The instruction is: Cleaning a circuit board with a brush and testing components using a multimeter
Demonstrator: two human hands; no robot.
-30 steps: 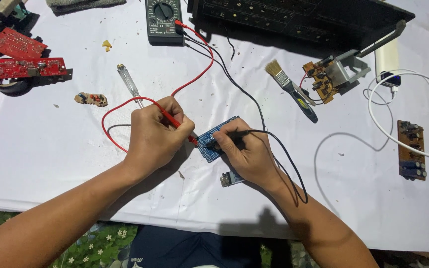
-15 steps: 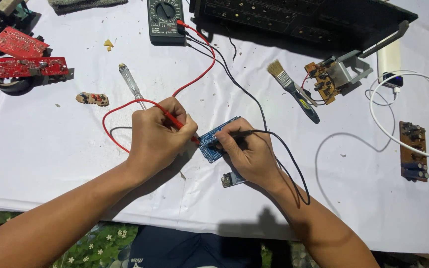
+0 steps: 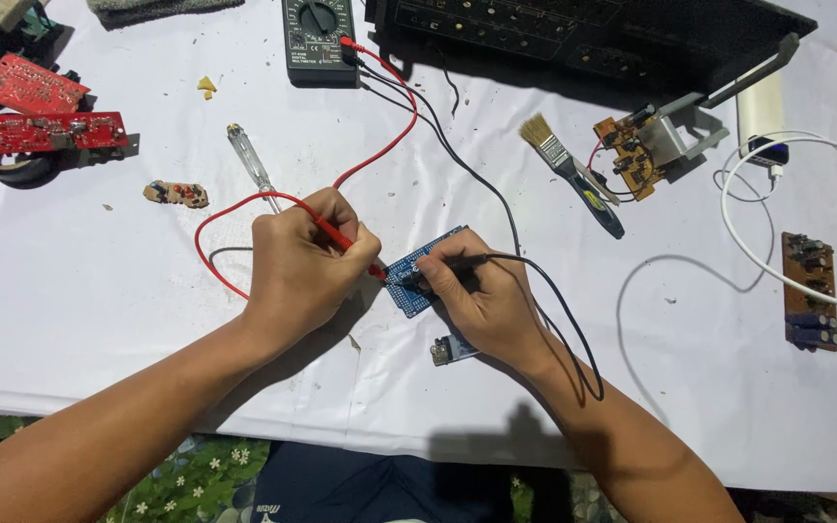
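Blue board (image 3: 417, 281) lies between both hands, exactly where it sat a second ago; nothing has shifted. Left hand (image 3: 304, 266) stays clamped on the red probe (image 3: 341, 238), right hand (image 3: 481, 291) on the black probe (image 3: 452, 261), tips pressed to the board, so the meter (image 3: 318, 39) reading looks ongoing

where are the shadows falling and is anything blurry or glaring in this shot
Head view: sharp throughout, with no real glare on the white cloth; soft shadows sit just below and right of the left hand, right hand and brush, so the light comes from the upper left.
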